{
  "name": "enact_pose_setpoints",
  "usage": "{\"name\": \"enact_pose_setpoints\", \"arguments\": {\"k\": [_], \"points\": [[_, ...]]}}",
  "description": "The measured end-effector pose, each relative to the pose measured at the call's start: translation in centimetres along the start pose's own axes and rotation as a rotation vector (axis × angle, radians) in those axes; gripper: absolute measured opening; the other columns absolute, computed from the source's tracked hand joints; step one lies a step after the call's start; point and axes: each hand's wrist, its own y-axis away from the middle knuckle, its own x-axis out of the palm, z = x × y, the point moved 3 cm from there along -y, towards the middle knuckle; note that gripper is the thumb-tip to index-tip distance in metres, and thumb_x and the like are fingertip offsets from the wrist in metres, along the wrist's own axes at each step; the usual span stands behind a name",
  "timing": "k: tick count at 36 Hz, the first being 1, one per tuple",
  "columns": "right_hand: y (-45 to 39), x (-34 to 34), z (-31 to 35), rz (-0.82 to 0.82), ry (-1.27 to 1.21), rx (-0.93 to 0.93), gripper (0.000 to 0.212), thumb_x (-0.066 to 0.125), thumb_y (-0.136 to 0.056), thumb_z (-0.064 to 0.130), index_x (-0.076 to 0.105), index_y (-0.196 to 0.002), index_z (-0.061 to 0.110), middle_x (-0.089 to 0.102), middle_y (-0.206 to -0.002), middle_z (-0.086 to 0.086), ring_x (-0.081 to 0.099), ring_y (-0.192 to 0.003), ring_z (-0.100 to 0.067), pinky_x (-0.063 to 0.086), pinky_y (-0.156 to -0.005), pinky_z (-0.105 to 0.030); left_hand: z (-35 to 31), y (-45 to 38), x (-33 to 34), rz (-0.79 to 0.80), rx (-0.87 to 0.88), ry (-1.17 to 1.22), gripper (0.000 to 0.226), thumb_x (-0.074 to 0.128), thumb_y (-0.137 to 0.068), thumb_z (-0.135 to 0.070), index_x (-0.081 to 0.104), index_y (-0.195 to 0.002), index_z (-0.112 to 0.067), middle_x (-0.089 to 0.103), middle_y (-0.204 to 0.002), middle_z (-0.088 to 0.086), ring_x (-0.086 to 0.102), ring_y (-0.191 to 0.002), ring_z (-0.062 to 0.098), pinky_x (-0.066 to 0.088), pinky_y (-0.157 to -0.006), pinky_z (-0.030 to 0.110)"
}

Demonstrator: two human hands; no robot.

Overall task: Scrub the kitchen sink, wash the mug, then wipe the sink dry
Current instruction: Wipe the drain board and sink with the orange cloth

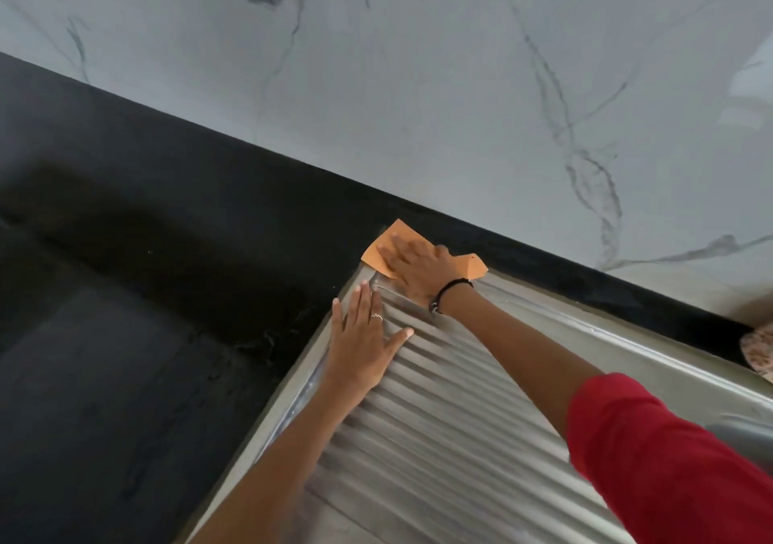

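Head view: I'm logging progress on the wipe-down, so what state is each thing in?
Orange cloth: flat at the drainboard's far corner, under the right hand.
Right hand: fingers straight, pressing the cloth.
Left hand: flat on the ridges, holding nothing.
Steel drainboard: bare.

The steel sink's ribbed drainboard (451, 409) runs from the near right up to its far left corner, set into the black counter (175, 217). An orange cloth (387, 246) lies spread flat over that far corner, partly on the steel rim and partly on the counter.
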Motion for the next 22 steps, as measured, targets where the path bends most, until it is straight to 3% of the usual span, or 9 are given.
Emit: {"name": "enact_pose_setpoints", "arguments": {"k": [5,9,13,22], "points": [[-0.9,-0.8,0.0,-0.028,0.077,0.024,0.058,0.03,-0.1,0.023,0.001,-0.149,0.031,0.001,-0.158,-0.001,0.014,-0.14,-0.033,0.029,-0.102,-0.059,-0.8,0.3,0.3,0.033,0.0,-0.018,0.083,0.021,-0.091,-0.063,-0.005,-0.148,-0.009,-0.008,-0.158,0.007,-0.01,-0.145,0.018,-0.015,-0.111,0.039],[-0.3,-0.2,0.2,-0.065,0.096,0.028,0.06,0.031,-0.1,0.022,-0.002,-0.15,0.029,-0.002,-0.158,-0.003,0.012,-0.142,-0.031,0.031,-0.103,-0.056,-1.1,0.8,0.5,0.08,0.032,-0.018,0.087,0.02,-0.088,-0.067,-0.005,-0.149,-0.01,-0.009,-0.157,0.008,-0.012,-0.145,0.019,-0.011,-0.114,0.04],[0.8,1.0,-0.7,-0.125,0.137,0.009,0.06,0.031,-0.1,0.022,-0.003,-0.15,0.03,-0.003,-0.158,-0.001,0.016,-0.14,-0.028,0.032,-0.1,-0.054,-2.2,1.6,0.8,0.133,0.041,-0.006,0.093,0.023,-0.085,-0.072,-0.013,-0.147,-0.013,-0.017,-0.156,0.006,-0.019,-0.143,0.017,-0.017,-0.112,0.039],[5.7,2.9,-3.9,-0.16,0.141,0.078,0.06,0.036,-0.098,0.023,0.005,-0.15,0.029,-0.003,-0.158,-0.002,0.023,-0.136,-0.028,0.033,-0.098,-0.052,-6.1,2.7,1.8,0.185,0.082,-0.003,0.098,0.026,-0.082,-0.075,-0.022,-0.145,-0.018,-0.031,-0.151,0.002,-0.029,-0.139,0.017,-0.02,-0.111,0.041]]}}
